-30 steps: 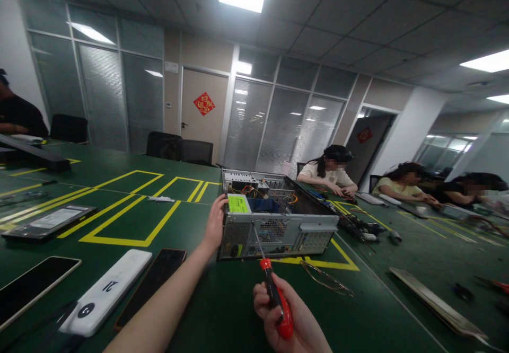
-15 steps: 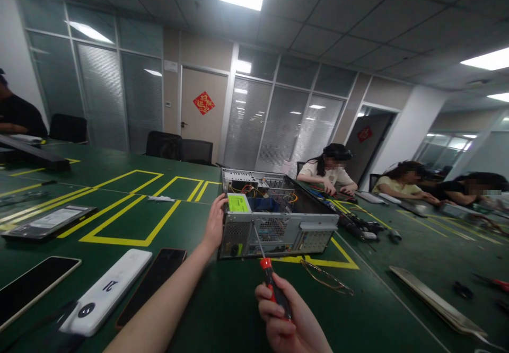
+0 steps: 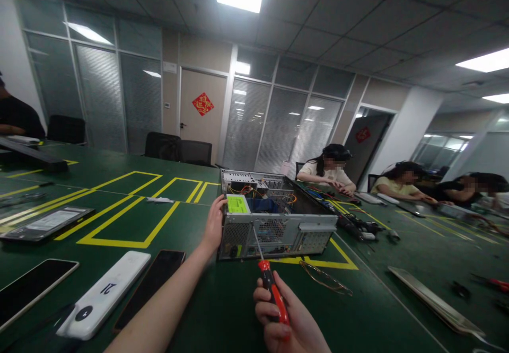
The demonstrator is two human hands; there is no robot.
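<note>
An open computer case (image 3: pixel 318 219) lies on the green table, its metal back panel towards me. Inside it a power supply with a bright green label (image 3: pixel 237 203) sits at the left, among coloured wires. My left hand (image 3: pixel 214 223) grips the case at its left edge, fingers partly hidden behind the side. Wrapped in my right hand (image 3: pixel 284 310) is a red and black screwdriver (image 3: pixel 274 289). Its shaft slants up and its tip meets the back panel just below the power supply's corner; any screw there is too small to see.
Left of my arm are a dark phone (image 3: pixel 153 284), a white power bank (image 3: pixel 109 294), another phone (image 3: pixel 34 289) and a hard drive (image 3: pixel 47 223). Thin wire (image 3: pixel 324 278) lies before the case. Cables (image 3: pixel 360 226) and a flat metallic piece (image 3: pixel 435 300) are rightward. Co-workers sit across the table.
The screwdriver handle has turned in my right hand, showing more red, while its tip stays at the same spot on the panel. My left hand keeps its hold on the case.
</note>
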